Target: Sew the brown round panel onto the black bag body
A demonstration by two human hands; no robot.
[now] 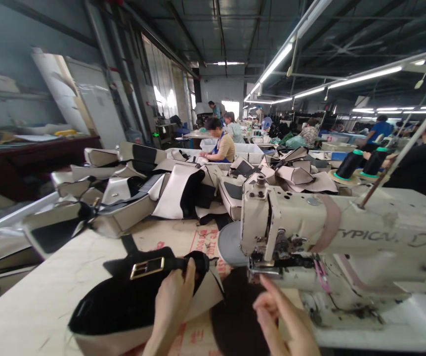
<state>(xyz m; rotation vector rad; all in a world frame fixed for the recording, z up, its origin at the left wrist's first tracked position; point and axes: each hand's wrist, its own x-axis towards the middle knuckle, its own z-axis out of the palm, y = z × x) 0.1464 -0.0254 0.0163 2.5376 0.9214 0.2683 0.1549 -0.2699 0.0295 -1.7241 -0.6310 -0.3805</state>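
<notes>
My left hand (173,300) grips the edge of a black and cream bag piece (124,301) with a gold buckle (147,267), lying on the work table at the lower middle. My right hand (283,316) hovers with fingers curled just below the head of a cream sewing machine (346,232), over a dark round piece of material (235,316); whether it touches that piece I cannot tell. The needle area (272,262) sits just above my right fingers.
Several cream and black bag parts (131,193) are piled across the table behind. Two black thread cones (361,163) stand at right. Other people sit at tables farther back (220,143) and at right (424,158). Printed cardboard (183,242) covers the tabletop.
</notes>
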